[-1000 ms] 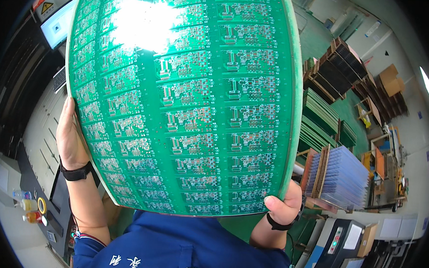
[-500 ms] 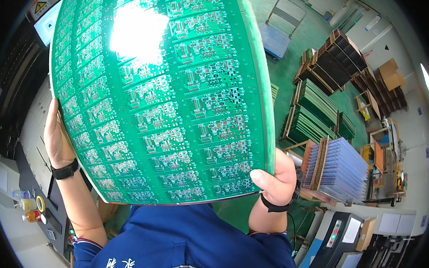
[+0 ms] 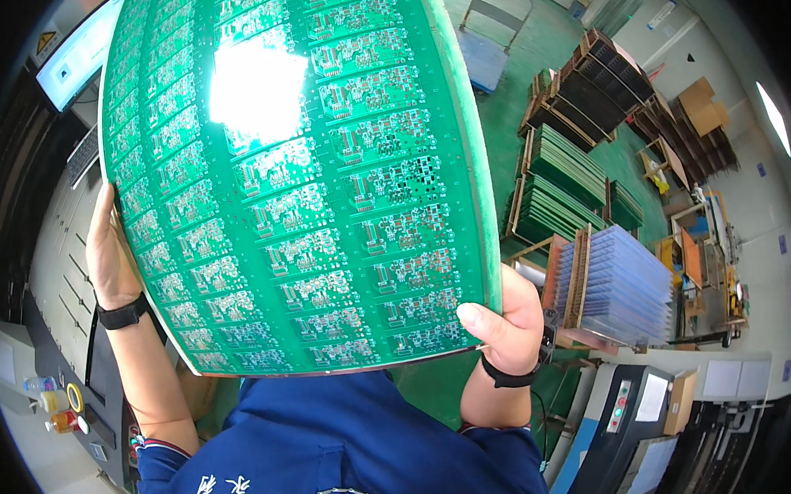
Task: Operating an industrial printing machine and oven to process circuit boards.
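Close before the person's face, a large green circuit panel (image 3: 301,179) is being held up, both hands gripping its lower edges: the left hand (image 3: 109,254) is clasping the left rim, the right hand (image 3: 510,320) is pinching the bottom right corner. Glare is hiding part of the surface, so this is probably an inspection step; tilting it further calls for a steady two-handed grip.

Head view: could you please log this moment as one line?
left hand: grips panel edge | right hand: grips lower corner | large green circuit-board panel: raised, glare patch
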Available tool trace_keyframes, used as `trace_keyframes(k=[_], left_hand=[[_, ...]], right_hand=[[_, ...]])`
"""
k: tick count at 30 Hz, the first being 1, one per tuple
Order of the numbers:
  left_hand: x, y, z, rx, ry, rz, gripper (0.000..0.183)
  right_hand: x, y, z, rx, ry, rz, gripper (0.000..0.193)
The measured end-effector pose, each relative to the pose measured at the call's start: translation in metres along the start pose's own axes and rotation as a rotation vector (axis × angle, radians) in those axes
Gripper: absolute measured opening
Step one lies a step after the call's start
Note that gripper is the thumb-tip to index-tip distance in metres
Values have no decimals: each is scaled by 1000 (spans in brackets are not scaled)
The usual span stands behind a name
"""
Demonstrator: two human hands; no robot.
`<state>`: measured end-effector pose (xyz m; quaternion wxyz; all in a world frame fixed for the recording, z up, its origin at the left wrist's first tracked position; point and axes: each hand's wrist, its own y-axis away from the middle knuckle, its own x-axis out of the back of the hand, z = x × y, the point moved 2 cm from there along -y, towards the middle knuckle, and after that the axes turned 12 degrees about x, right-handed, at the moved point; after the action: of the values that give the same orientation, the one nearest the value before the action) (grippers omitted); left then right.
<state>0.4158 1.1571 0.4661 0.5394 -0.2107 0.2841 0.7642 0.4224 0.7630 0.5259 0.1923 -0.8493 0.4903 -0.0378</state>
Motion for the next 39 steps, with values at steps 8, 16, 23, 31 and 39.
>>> trace_keyframes(k=[8, 16, 23, 31, 39], left_hand=[[-3, -6, 1, 6, -28, -124, 35], [-3, 0, 1, 12, -26, -137, 32], [-8, 2, 1, 30, -47, -171, 30], [-6, 1, -2, 68, -59, -16, 28], [-11, -3, -5, 4, -117, 16, 28]], right_hand=[[-2, 11, 2, 39, -22, 48, 38], [1, 23, 10, 37, -38, 67, 37], [0, 23, 10, 37, -26, 90, 37], [-3, 22, 3, 10, -37, 103, 34], [8, 24, 12, -26, -47, 98, 39]])
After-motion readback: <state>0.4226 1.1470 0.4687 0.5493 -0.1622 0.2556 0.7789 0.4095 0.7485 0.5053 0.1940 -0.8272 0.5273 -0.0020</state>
